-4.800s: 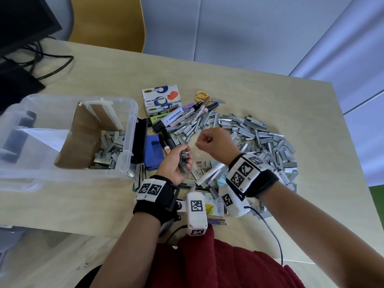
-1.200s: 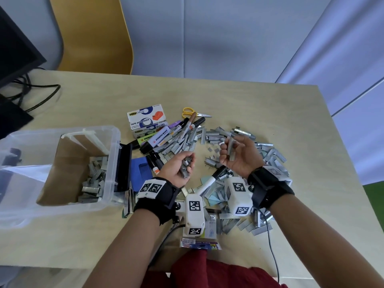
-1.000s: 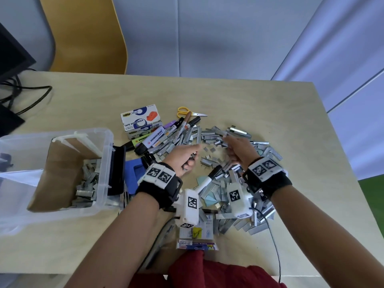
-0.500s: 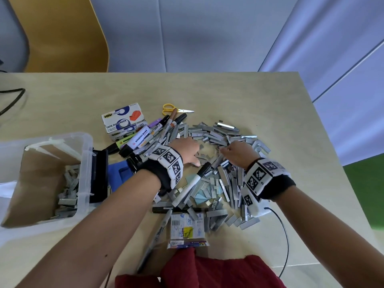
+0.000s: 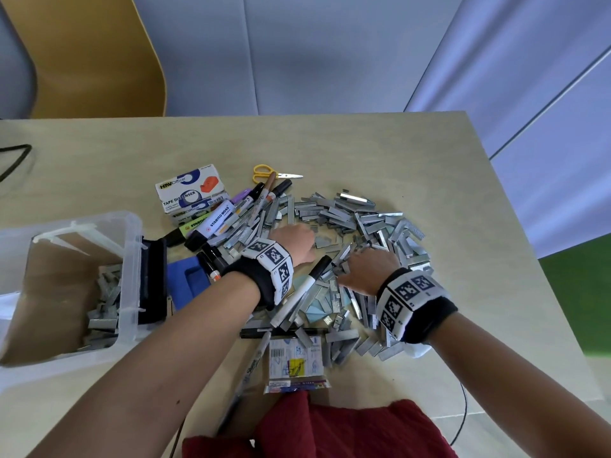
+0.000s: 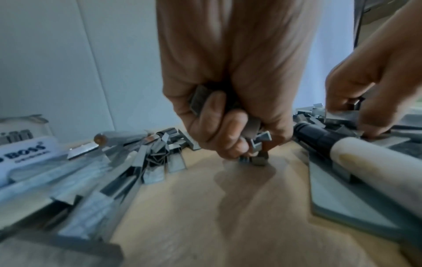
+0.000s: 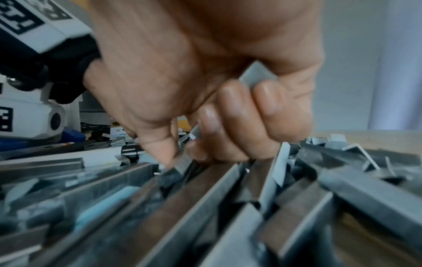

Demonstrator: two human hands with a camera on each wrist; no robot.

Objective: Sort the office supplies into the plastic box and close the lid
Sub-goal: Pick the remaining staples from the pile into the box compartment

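A big pile of grey staple strips (image 5: 350,219) covers the middle of the table. My left hand (image 5: 297,241) is down at the pile's left side; in the left wrist view its curled fingers (image 6: 219,126) clutch a bunch of staple strips (image 6: 255,142) just above the wood. My right hand (image 5: 367,269) is low on the pile's right half, fingers (image 7: 228,115) curled round staple strips (image 7: 258,74) while the fingertips dig among more. The clear plastic box (image 5: 130,279) stands at the left with staples (image 5: 102,302) in it. Its lid is not in view.
Markers and highlighters (image 5: 218,219), tape dispenser boxes (image 5: 190,190), yellow scissors (image 5: 264,171), a blue item (image 5: 185,279) and a black item (image 5: 153,279) lie between box and pile. A white marker (image 5: 307,285) crosses the pile. A packet (image 5: 296,361) lies near the front edge.
Both hands dropped from chest height down onto the staple pile, still clutching strips. The head view swung right, so the box slid toward the left edge.
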